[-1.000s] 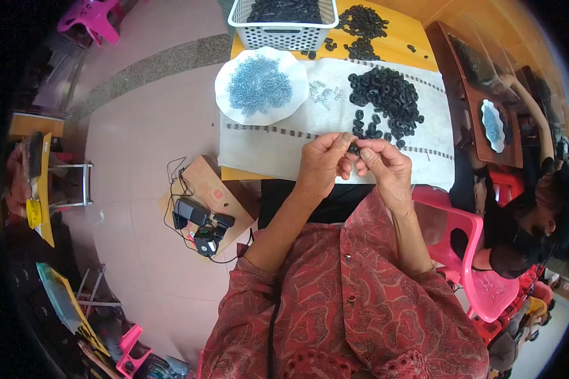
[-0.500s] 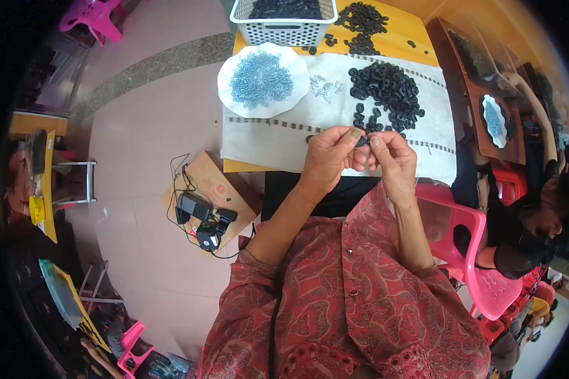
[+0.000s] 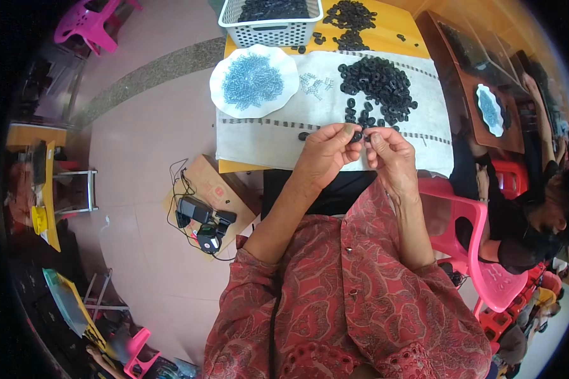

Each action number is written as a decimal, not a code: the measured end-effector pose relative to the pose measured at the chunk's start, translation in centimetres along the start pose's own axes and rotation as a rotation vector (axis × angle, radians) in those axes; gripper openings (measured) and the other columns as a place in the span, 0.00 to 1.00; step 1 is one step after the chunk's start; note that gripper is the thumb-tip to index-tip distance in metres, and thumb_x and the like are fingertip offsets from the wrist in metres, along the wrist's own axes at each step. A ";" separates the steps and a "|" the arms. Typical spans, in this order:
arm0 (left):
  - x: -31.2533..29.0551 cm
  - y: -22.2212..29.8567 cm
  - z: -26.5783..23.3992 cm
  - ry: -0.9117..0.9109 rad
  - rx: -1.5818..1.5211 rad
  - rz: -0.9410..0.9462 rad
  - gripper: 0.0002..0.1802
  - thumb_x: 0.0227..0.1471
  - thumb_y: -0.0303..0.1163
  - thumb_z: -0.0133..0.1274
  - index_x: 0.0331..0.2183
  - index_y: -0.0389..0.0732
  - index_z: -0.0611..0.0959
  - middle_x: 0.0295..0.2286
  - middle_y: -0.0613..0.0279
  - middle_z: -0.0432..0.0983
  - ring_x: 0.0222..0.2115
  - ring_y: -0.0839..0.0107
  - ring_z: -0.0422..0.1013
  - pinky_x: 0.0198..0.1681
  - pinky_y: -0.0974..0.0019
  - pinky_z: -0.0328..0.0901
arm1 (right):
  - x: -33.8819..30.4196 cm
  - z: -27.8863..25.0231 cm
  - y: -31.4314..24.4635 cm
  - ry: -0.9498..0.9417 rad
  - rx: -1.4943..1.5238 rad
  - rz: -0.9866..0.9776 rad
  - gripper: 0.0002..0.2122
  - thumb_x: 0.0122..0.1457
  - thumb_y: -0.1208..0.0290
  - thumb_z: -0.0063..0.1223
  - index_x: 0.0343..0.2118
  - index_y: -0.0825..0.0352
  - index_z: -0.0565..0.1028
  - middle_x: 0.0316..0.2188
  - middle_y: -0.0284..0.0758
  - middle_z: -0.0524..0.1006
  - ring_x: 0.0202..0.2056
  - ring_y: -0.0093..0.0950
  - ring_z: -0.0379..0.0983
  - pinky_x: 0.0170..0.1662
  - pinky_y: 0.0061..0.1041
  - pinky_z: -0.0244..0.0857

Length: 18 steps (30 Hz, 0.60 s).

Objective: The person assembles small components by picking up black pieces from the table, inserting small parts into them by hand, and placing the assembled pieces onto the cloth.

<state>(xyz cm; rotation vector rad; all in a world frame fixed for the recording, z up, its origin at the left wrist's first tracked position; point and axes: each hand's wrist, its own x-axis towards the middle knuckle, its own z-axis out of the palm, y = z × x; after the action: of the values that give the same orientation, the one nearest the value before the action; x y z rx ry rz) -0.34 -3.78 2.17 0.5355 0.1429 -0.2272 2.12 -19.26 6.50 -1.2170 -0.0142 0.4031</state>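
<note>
Over the near edge of the cloth, my left hand [image 3: 325,151] pinches a small black round part [image 3: 356,136] between thumb and fingers. Just beside it, my right hand [image 3: 393,155] is closed too, its fingertips pressed together around a tiny dark piece that they mostly hide. Beyond my hands lies a pile of black round parts [image 3: 376,85], with several loose ones trailing toward me. A white wavy-rimmed plate [image 3: 218,95] on the left holds a heap of small bluish-silver spring-like pieces [image 3: 253,82]. More of these pieces [image 3: 315,83] are scattered right of the plate.
A grey perforated basket [image 3: 275,33] of black parts stands at the table's far end, near more black parts [image 3: 349,18]. Left on the floor, a cardboard box [image 3: 212,180] carries cables and black devices. A pink chair [image 3: 477,252] and a seated person are at right.
My fingertips have parted slightly, and the black part now shows between them at the left hand. The table and its contents appear shifted a little left and up.
</note>
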 end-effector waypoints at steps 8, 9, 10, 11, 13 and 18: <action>0.1 -0.5 0.3 -0.072 -0.105 -0.027 0.12 0.59 0.30 0.47 0.41 0.32 0.76 0.33 0.62 0.74 0.30 0.76 0.70 0.36 0.72 0.67 | -0.4 -0.7 0.0 -0.014 0.010 -0.002 0.08 0.61 0.74 0.49 0.39 0.71 0.75 0.26 0.31 0.76 0.22 0.13 0.69 0.23 0.10 0.63; 0.1 -0.6 0.2 -0.073 -0.103 -0.029 0.12 0.59 0.30 0.47 0.41 0.32 0.76 0.33 0.62 0.74 0.30 0.76 0.70 0.36 0.72 0.67 | -0.5 -0.8 0.0 -0.014 0.015 -0.015 0.08 0.61 0.74 0.49 0.39 0.71 0.75 0.26 0.31 0.76 0.22 0.13 0.69 0.23 0.10 0.63; 0.1 -0.8 0.1 -0.115 -0.076 -0.004 0.12 0.58 0.28 0.47 0.42 0.32 0.76 0.34 0.61 0.75 0.31 0.76 0.70 0.37 0.71 0.67 | -0.5 -0.9 0.0 -0.015 0.019 -0.028 0.08 0.61 0.74 0.49 0.39 0.71 0.75 0.26 0.31 0.76 0.23 0.13 0.69 0.23 0.10 0.64; 0.1 -0.9 0.1 -0.158 -0.048 0.021 0.12 0.58 0.27 0.47 0.43 0.32 0.76 0.34 0.60 0.75 0.32 0.75 0.70 0.38 0.71 0.67 | -0.7 -0.9 -0.1 -0.015 0.022 -0.030 0.08 0.61 0.74 0.49 0.39 0.71 0.75 0.26 0.31 0.76 0.23 0.13 0.69 0.23 0.10 0.64; 0.0 -1.0 0.2 -0.177 -0.046 0.020 0.13 0.57 0.26 0.47 0.44 0.32 0.76 0.35 0.60 0.75 0.33 0.75 0.70 0.38 0.71 0.67 | -1.0 -0.7 -0.2 -0.009 0.033 -0.060 0.08 0.61 0.74 0.49 0.39 0.71 0.75 0.26 0.32 0.76 0.23 0.14 0.70 0.24 0.11 0.64; -0.1 -1.2 0.2 -0.221 -0.064 0.008 0.15 0.57 0.24 0.47 0.46 0.32 0.75 0.34 0.60 0.75 0.33 0.75 0.70 0.38 0.71 0.67 | -1.7 -1.0 -0.5 -0.032 0.073 -0.057 0.08 0.61 0.75 0.49 0.41 0.72 0.74 0.28 0.33 0.77 0.25 0.16 0.71 0.26 0.12 0.66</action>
<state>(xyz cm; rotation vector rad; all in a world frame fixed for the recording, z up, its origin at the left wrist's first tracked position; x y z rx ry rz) -0.72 -4.85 1.82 0.4440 -0.0670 -0.2712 0.88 -20.83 6.96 -1.1352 -0.0609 0.3695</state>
